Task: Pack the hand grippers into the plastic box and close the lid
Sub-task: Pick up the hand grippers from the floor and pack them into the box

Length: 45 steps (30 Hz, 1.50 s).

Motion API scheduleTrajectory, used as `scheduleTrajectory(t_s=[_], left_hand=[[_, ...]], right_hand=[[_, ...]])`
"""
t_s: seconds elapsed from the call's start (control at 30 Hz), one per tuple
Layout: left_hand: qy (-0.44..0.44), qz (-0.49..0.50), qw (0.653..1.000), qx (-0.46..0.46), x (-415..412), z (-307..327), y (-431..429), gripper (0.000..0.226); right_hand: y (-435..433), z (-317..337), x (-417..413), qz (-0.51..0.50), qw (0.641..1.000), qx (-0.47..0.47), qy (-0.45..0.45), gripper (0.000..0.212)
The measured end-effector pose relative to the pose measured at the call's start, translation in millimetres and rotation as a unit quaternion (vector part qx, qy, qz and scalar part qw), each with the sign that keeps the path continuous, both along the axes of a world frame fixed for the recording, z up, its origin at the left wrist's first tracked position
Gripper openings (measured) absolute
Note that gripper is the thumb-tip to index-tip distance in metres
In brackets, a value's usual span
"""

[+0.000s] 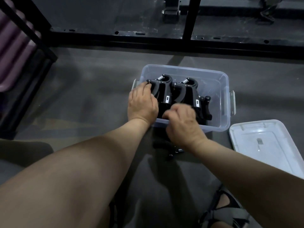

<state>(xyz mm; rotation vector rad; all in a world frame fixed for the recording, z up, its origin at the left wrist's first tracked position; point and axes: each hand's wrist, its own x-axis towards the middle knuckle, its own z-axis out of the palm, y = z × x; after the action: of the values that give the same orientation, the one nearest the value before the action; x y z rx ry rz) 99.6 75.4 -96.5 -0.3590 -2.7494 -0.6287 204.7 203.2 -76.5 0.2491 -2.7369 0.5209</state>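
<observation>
progress: midway | clear plastic box (185,70): several black spring hand grippers (164,89) inside | left hand (142,104) grasping one | right hand (181,122) curled, hold unclear | more grippers on floor (166,148) unpacked | translucent lid (269,145) off, beside box

The left half of the plastic box (184,69) is being filled by upright hand grippers (166,91), and access there is being blocked further by the left hand (142,105) and the right hand (181,120) over the near wall. Open room is being left in the box's right half and along its far wall. The floor just right of the box is being taken up by the lid (269,143). More grippers (166,148) are lying on the floor near the box.
</observation>
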Motion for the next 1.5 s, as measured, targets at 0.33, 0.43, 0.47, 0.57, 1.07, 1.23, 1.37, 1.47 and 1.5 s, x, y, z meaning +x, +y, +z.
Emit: scheduleTrajectory(t_s=[0.33,0.43,0.47,0.57,1.07,1.23,1.37,1.47,1.5], left_hand=[[-0.022,-0.009,1.0,-0.02,2.2,1.2,1.2,0.051],[-0.027,-0.007,0.999,-0.026,1.4,0.7,0.7,0.051],[-0.028,-0.009,0.999,-0.03,1.3,0.7,0.6,0.051],[-0.026,-0.014,0.999,-0.031,1.5,0.1,-0.1,0.052],[-0.067,-0.026,0.997,-0.024,-1.9,-0.8,-2.7,0.051],[-0.183,-0.063,0.978,0.082,-10.7,5.5,-10.9,0.055],[-0.3,-0.021,0.918,0.256,-12.4,34.0,-6.0,0.034],[-0.356,0.015,0.862,0.36,-9.8,57.6,-1.1,0.027],[-0.37,0.014,0.839,0.399,-10.0,61.4,-0.7,0.026]], right_hand=[[-7.5,-71.0,21.1,0.052,0.853,0.168,-0.491,0.07],[-12.4,-76.0,5.3,0.022,0.837,0.148,-0.526,0.077],[-14.6,-76.9,1.8,0.017,0.837,0.144,-0.528,0.075],[-19.2,-80.9,-4.0,0.019,0.853,0.169,-0.494,0.061],[-20.6,-32.7,-7.9,0.143,0.835,0.07,-0.526,0.046],[-6.6,15.7,-14.9,0.109,0.858,-0.04,-0.5,0.045],[8.1,70.2,-22.0,0.097,0.769,-0.266,-0.572,0.028],[20.6,97.7,-23.8,0.076,0.759,-0.366,-0.532,0.024],[23.7,102.3,-23.5,0.052,0.768,-0.396,-0.5,0.023]])
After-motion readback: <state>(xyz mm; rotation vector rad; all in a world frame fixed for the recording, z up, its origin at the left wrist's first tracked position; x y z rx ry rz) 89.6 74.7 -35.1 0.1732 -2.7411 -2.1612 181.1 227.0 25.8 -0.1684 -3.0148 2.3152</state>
